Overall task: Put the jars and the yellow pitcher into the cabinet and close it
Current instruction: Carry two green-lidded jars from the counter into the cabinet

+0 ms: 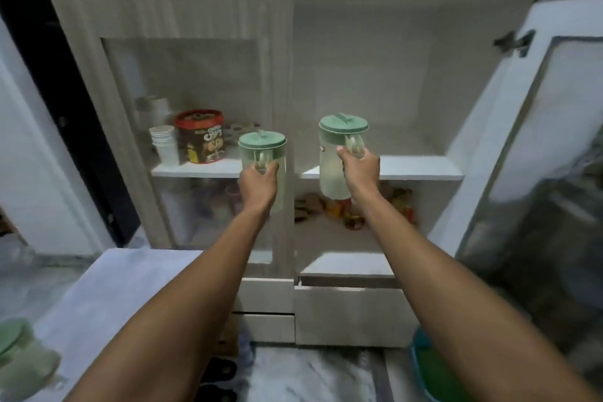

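- The left hand [259, 181] had its fingers [272, 167] wrapped around the handle of a clear jar with a green lid [262, 153], held upright in front of the closed glass door [186, 140] of the cabinet [169, 13].
- The right hand [359, 170] had its fingers [342, 153] closed around the handle of a second green-lidded jar [336, 153], also upright and a little higher than the first, at the front edge of the white shelf [421, 166] in the open right half of the cabinet.
- The two jars were apart, with the cabinet's centre post between them.
- Beyond the left fingers, behind the glass, stood a red-lidded cereal tin [200, 135] and a stack of white cups [164, 143] on the same shelf level.
- Below the right fingers, blurred colourful items [352, 206] lay on the lower shelf.
- To the right of the right fingers, the open cabinet door [535, 153] stood swung outward.
- Near the left elbow, another pale green lidded container [19, 359] lay on the white worktop [114, 297], too blurred to tell more.
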